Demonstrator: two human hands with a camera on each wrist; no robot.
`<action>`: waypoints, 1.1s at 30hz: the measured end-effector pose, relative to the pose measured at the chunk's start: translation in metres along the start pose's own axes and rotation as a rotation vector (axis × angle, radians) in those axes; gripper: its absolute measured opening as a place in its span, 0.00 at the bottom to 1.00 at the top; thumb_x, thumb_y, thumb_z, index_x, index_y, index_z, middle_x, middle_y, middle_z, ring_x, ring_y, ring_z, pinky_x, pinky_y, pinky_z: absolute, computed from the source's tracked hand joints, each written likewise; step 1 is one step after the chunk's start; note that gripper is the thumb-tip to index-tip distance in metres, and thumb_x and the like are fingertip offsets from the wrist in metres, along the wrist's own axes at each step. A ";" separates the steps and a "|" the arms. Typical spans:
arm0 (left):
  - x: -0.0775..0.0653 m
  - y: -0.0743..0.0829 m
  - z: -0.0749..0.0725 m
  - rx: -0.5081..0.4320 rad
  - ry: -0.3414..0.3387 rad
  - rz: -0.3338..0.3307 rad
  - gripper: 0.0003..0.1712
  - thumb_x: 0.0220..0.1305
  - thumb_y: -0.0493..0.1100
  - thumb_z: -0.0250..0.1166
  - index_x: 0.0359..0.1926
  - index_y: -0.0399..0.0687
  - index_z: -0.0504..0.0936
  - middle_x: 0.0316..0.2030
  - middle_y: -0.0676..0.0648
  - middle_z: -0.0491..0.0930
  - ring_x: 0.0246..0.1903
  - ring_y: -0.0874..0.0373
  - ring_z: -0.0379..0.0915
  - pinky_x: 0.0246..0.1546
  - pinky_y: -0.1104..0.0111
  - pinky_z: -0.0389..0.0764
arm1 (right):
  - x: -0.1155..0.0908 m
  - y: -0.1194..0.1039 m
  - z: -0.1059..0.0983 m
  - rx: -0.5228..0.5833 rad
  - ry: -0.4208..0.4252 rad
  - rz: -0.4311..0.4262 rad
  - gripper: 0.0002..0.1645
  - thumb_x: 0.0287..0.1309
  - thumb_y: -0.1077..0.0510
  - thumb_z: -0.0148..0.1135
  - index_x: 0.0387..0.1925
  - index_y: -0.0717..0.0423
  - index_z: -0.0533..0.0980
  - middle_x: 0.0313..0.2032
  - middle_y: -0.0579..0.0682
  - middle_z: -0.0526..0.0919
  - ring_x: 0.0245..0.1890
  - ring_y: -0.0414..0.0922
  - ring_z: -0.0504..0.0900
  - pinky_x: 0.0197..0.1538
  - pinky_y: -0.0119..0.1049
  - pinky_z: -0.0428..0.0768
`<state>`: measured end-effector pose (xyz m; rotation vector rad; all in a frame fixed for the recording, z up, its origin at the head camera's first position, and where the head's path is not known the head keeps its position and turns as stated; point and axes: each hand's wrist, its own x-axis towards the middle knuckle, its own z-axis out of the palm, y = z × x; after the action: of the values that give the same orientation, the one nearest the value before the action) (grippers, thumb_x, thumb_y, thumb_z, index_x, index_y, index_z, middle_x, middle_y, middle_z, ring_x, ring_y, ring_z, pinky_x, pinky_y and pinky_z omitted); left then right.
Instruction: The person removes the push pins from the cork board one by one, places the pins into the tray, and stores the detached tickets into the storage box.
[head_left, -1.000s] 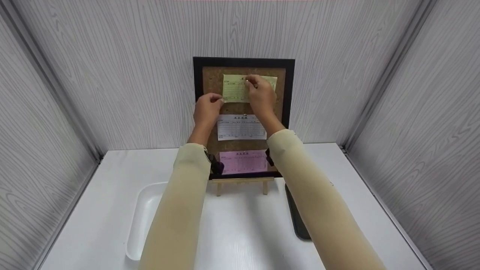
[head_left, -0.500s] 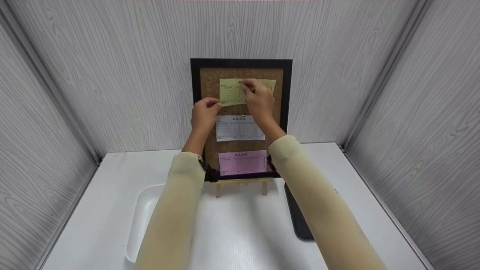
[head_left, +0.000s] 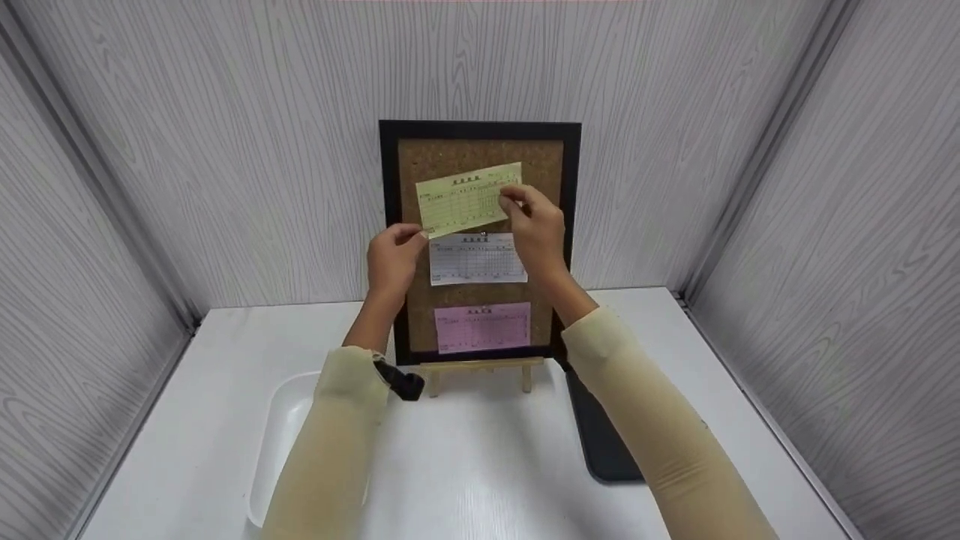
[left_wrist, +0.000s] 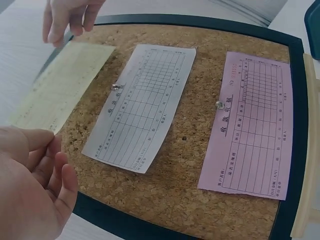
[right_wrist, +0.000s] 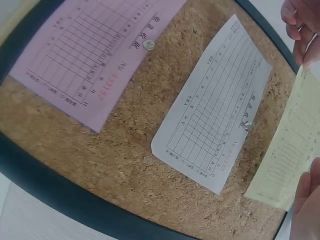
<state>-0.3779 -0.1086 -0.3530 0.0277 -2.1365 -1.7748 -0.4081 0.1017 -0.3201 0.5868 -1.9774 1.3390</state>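
Grey wood-grain walls (head_left: 225, 150) close in a white table (head_left: 487, 465), and on the table a cork board (head_left: 480, 154) in a black frame stands on a small wooden easel (head_left: 480, 367). The left hand (head_left: 391, 259) pinches the lower left corner of a yellow slip (head_left: 466, 199) between thumb and fingers. The right hand (head_left: 536, 229) pinches the right edge of the same slip, its fingers curled on the paper. The slip hangs tilted between the two hands, in front of the upper part of the board, with its right end higher than its left end. In the left wrist view the slip stands a little off the cork.

Just below both hands a white slip (head_left: 477, 259) is fixed to the cork with a pin (left_wrist: 116, 86). Further below the hands a pink slip (head_left: 482, 328) is fixed with its own pin (left_wrist: 218, 104). Under the left forearm a white tray (head_left: 281, 442) lies on the table. Under the right forearm lies a dark tray (head_left: 600, 442).
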 end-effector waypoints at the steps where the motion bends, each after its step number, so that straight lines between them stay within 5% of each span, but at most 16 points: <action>1: -0.003 -0.001 -0.001 -0.018 0.004 -0.003 0.16 0.71 0.44 0.62 0.53 0.40 0.83 0.49 0.42 0.81 0.47 0.51 0.77 0.44 0.65 0.77 | -0.004 -0.001 -0.003 0.035 -0.003 -0.009 0.12 0.68 0.61 0.63 0.47 0.66 0.82 0.41 0.58 0.87 0.28 0.54 0.81 0.32 0.31 0.77; 8: -0.029 -0.008 -0.011 -0.123 -0.002 -0.029 0.16 0.71 0.43 0.62 0.54 0.39 0.82 0.46 0.43 0.81 0.48 0.42 0.76 0.45 0.55 0.80 | -0.040 0.004 -0.032 0.049 0.010 -0.028 0.09 0.67 0.62 0.63 0.45 0.63 0.83 0.37 0.54 0.86 0.26 0.39 0.78 0.30 0.30 0.78; 22: -0.081 -0.029 -0.050 -0.132 0.080 -0.116 0.16 0.71 0.44 0.63 0.54 0.42 0.82 0.46 0.44 0.82 0.35 0.57 0.74 0.30 0.73 0.77 | -0.107 0.030 -0.085 -0.010 0.032 -0.053 0.08 0.66 0.64 0.64 0.44 0.60 0.84 0.34 0.56 0.86 0.24 0.39 0.79 0.31 0.25 0.78; 33: -0.134 -0.060 -0.078 -0.112 0.141 -0.205 0.17 0.71 0.45 0.63 0.55 0.41 0.82 0.40 0.51 0.84 0.34 0.57 0.74 0.28 0.74 0.75 | -0.154 0.047 -0.115 -0.086 0.072 -0.089 0.10 0.60 0.69 0.67 0.42 0.57 0.84 0.32 0.51 0.86 0.21 0.47 0.79 0.28 0.22 0.71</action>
<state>-0.2436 -0.1626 -0.4341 0.3444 -1.9925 -1.9405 -0.3049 0.2258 -0.4347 0.5716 -1.9171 1.1989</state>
